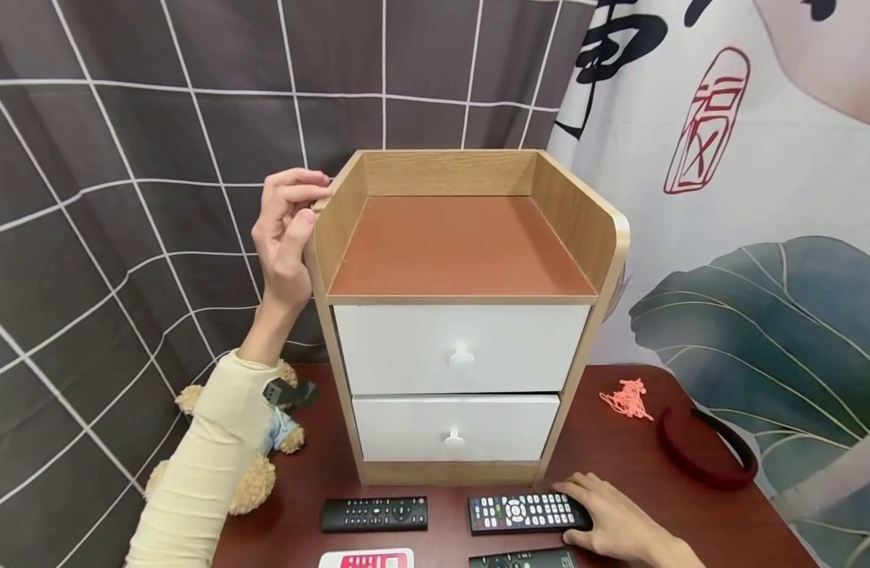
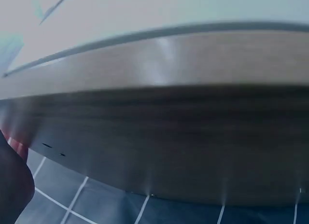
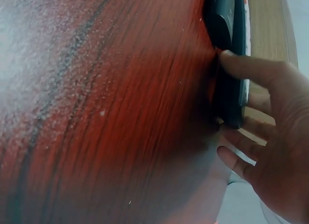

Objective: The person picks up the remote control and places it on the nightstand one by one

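Note:
A small wood-edged cabinet [image 1: 464, 298] with two white drawers stands on the dark red table. At its upper left, my left hand [image 1: 287, 237] touches the side panel, fingers slightly bent. The left wrist view shows the panel's outer side [image 2: 159, 142] close up, with part of the hand [image 2: 14, 178] at the left edge. In front of the cabinet lies a black remote control [image 1: 523, 513] with white buttons. My right hand [image 1: 612, 517] grips its right end between thumb and fingers. The right wrist view shows the right hand [image 3: 280, 132] around the end of this remote [image 3: 229, 98].
Left of the gripped remote lies another black remote [image 1: 375, 514]; a third [image 1: 523, 559] is nearer me. A white-and-pink calculator-like item [image 1: 367, 559] is at the bottom edge. A teddy bear [image 1: 253, 481] sits behind my left forearm. Coral string [image 1: 628, 399] and a dark red headband [image 1: 704, 465] lie right.

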Demonstrator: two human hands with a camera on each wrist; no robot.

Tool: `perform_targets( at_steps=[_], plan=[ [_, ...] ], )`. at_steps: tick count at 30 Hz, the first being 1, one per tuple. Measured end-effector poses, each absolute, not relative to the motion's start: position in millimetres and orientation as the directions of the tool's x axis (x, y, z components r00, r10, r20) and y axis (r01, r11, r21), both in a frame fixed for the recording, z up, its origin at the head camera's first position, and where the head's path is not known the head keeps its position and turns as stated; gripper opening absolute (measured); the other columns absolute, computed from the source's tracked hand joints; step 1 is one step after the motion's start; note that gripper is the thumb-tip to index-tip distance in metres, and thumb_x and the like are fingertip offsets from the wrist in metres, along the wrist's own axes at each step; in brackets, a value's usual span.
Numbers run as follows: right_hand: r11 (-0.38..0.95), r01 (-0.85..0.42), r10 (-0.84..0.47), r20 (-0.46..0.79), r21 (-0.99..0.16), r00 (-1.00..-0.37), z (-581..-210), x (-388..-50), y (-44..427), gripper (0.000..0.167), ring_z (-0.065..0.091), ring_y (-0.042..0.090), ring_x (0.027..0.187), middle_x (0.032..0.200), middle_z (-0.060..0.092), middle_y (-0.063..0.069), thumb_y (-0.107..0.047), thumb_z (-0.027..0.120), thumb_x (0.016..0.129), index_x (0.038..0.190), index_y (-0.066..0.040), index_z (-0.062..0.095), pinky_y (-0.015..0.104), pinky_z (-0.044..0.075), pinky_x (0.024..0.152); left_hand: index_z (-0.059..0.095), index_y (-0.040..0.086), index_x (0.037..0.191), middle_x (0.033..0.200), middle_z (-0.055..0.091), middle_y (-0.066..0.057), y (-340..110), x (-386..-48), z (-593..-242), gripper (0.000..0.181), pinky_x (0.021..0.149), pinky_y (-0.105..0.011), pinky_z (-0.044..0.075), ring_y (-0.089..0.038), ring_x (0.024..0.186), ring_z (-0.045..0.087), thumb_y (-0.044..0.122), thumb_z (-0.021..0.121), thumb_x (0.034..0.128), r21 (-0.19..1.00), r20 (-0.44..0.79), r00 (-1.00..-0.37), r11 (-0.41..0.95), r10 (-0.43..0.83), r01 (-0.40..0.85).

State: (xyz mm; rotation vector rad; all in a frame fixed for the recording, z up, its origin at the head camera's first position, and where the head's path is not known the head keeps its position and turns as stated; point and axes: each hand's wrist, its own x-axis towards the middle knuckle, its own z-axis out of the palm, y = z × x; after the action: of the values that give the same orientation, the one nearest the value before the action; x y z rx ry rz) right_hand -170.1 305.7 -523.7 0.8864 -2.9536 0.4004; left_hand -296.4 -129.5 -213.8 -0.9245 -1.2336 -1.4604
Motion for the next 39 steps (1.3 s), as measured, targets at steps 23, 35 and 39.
perform_targets(
  at_steps=[23,35,39],
  plan=[
    [0.748,-0.655,-0.642,0.13,-0.107,-0.755,-517.7,-182.0,294.8,0.047,0.063,0.024,0.102,0.108,0.063,-0.007,-0.049,0.078,0.075,0.112,-0.021,0.067,0.059,0.054,0.09,0.057,-0.002,0.066,0.076,0.059,0.0,-129.2,-312.7,-207.2,0.013,0.08,-0.033,0.06,-0.019,0.074,0.065,0.008,0.05,0.0714,0.164,0.932,-0.191,-0.112,-0.308,0.98],
    [0.668,-0.742,-0.723,0.183,-0.059,-0.666,-513.9,-179.6,294.8,0.05,0.058,0.011,0.093,0.105,0.062,-0.007,-0.054,0.069,0.086,0.116,-0.015,0.067,0.037,0.058,0.079,0.044,-0.013,0.066,0.08,0.059,0.003,-134.5,-306.4,-209.0,0.023,0.084,-0.032,0.059,-0.019,0.081,0.066,0.007,0.051,0.0743,0.225,0.945,-0.238,-0.08,-0.226,0.971],
    [0.684,-0.729,-0.71,0.202,-0.029,-0.674,-501.4,-176.8,290.2,0.05,0.061,0.017,0.097,0.107,0.063,-0.004,-0.056,0.067,0.087,0.116,-0.015,0.067,0.04,0.059,0.082,0.04,-0.016,0.067,0.08,0.059,0.002,-135.8,-305.7,-207.8,0.026,0.084,-0.031,0.059,-0.019,0.081,0.067,0.004,0.053,0.0753,0.227,0.944,-0.24,-0.08,-0.227,0.971]
  ],
)
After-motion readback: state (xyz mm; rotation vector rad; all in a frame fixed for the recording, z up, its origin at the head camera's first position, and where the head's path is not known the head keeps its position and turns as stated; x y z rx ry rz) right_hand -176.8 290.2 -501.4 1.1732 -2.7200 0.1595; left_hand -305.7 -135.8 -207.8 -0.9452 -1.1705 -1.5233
